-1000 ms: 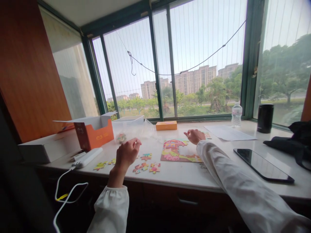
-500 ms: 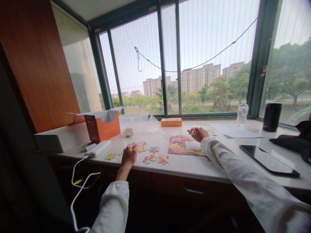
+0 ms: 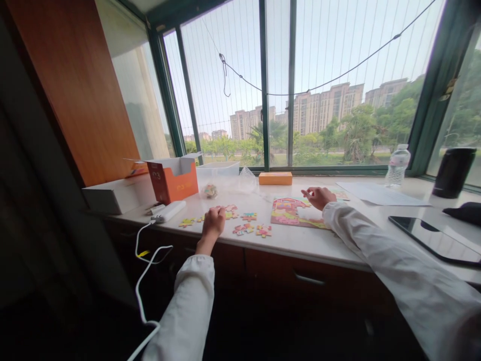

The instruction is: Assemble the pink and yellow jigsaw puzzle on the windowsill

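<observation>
On the white tabletop, my left hand (image 3: 213,223) is over loose jigsaw pieces, its fingers curled together; whatever they grip, if anything, is hidden. Around it lie a yellow-green piece (image 3: 187,222), a teal and orange piece (image 3: 249,216), and pinkish pieces (image 3: 263,230) nearer the edge. Farther right is a partly assembled jigsaw puzzle (image 3: 282,219) with a pink barn picture and a white gap in its middle. My right hand (image 3: 318,197) hovers over or rests on its right part, fingers loosely bent and slightly apart, with nothing visible in them.
An orange open box (image 3: 175,183), a power strip (image 3: 169,211) and a bag of pieces (image 3: 210,191) are at left. An orange carton (image 3: 275,179) stands by the window. To the right are paper (image 3: 379,194), a water bottle (image 3: 397,165), a black tumbler (image 3: 454,173) and a tablet (image 3: 432,238).
My view has swung left and slightly down, so everything appears shifted right and higher. Both hands keep nearly the same places over the pieces and the puzzle.
</observation>
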Action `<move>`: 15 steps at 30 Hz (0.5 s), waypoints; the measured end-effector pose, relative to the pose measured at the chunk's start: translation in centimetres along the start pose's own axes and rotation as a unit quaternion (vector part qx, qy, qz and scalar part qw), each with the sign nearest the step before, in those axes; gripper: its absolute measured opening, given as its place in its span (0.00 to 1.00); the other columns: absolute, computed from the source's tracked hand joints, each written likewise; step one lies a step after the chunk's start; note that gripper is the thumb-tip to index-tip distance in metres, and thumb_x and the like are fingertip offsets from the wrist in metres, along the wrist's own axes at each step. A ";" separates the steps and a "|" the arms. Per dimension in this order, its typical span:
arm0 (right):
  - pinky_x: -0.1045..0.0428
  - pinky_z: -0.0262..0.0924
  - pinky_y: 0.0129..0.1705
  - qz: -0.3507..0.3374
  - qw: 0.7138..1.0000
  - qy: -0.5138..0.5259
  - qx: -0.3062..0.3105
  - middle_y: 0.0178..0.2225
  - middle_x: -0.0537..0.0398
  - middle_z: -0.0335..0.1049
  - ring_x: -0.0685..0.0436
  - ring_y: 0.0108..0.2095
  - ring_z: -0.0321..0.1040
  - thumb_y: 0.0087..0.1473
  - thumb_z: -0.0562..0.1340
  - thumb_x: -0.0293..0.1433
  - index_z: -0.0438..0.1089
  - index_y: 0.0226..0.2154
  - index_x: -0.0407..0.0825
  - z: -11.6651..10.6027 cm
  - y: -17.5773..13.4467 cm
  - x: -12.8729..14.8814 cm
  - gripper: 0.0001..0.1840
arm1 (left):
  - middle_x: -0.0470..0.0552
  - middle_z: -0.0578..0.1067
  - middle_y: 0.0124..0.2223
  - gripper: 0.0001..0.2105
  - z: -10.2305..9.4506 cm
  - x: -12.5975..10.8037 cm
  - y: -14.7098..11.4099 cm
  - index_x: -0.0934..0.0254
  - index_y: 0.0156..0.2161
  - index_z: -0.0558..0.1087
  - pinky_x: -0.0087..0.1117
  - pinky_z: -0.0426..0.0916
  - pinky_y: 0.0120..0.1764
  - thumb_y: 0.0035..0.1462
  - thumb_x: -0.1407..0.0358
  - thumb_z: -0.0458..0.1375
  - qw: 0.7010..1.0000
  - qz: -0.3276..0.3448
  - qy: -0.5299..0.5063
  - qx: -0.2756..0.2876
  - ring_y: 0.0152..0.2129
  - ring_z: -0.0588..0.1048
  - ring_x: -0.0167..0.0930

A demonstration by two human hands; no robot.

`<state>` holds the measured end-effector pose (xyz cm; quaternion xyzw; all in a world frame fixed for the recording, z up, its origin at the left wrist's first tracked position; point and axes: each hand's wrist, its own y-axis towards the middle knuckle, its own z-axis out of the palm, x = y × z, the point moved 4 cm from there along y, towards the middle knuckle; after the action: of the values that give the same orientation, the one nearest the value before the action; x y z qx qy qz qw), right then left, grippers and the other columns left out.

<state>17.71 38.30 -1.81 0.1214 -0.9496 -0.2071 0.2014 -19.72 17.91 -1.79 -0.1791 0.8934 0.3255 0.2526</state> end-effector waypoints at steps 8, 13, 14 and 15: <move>0.48 0.54 0.35 -0.009 1.000 0.006 0.012 0.34 0.52 0.76 0.40 0.38 0.68 0.56 0.51 0.55 0.77 0.35 0.57 0.1 -0.2 0.5 0.27 | 0.59 0.79 0.30 0.19 -0.2 0.0 -0.1 0.60 0.23 0.71 0.34 0.60 0.36 0.59 0.57 0.45 1.000 -0.006 -0.010 -0.003 0.36 0.75 0.42; 0.49 0.55 0.35 -0.016 0.999 0.009 0.026 0.34 0.53 0.77 0.39 0.38 0.69 0.56 0.51 0.55 0.77 0.35 0.59 0.2 -0.2 0.9 0.26 | 0.59 0.77 0.29 0.18 -0.1 0.1 -0.1 0.60 0.22 0.69 0.34 0.59 0.35 0.58 0.57 0.46 0.999 -0.004 -0.034 -0.004 0.34 0.74 0.42; 0.49 0.55 0.35 -0.017 0.999 0.007 0.028 0.34 0.54 0.77 0.39 0.38 0.69 0.56 0.51 0.56 0.77 0.35 0.59 0.2 -0.2 0.9 0.26 | 0.58 0.77 0.28 0.18 -0.1 0.1 -0.1 0.60 0.21 0.68 0.34 0.59 0.35 0.58 0.57 0.46 0.999 -0.002 -0.041 -0.005 0.33 0.74 0.41; 0.48 0.55 0.35 -0.018 0.999 0.006 0.029 0.34 0.54 0.77 0.39 0.38 0.69 0.57 0.50 0.56 0.77 0.35 0.59 0.2 -0.2 0.9 0.27 | 0.57 0.76 0.27 0.18 -0.1 0.1 -0.1 0.60 0.21 0.67 0.34 0.59 0.35 0.58 0.57 0.47 0.999 0.001 -0.049 -0.006 0.32 0.73 0.41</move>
<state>16.83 37.90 -1.79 0.1451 -0.9518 -0.1825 0.1995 -19.77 17.77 -1.86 -0.1637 0.8781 0.3393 0.2950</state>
